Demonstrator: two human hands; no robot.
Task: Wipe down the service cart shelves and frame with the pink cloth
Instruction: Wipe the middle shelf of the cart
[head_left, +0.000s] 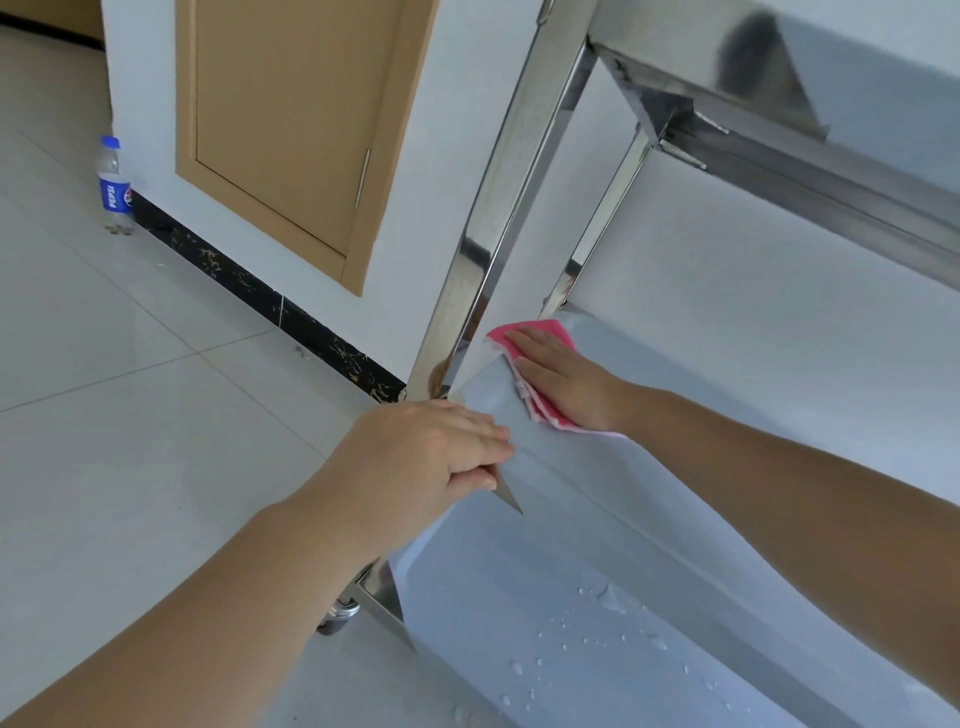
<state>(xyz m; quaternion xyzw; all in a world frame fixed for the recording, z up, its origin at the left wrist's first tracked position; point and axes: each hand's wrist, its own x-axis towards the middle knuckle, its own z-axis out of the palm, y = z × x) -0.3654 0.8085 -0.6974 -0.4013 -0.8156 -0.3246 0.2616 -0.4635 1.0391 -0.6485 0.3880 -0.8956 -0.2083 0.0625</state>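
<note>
The stainless steel service cart (498, 208) fills the right half of the view, with shiny posts and several shelves. My right hand (566, 379) lies flat on the folded pink cloth (540, 332), pressing it onto the far left corner of the middle shelf (675, 415). My left hand (436, 452) grips the near left corner edge of that same shelf, fingers curled over the rim. Water drops (613, 603) sit on the bottom shelf (519, 597) below.
A Pepsi bottle (115, 184) stands on the tiled floor (130, 389) by the white wall. A tan cabinet door (291, 130) is set in the wall behind the cart. A caster wheel (340, 616) shows under the cart's near left corner.
</note>
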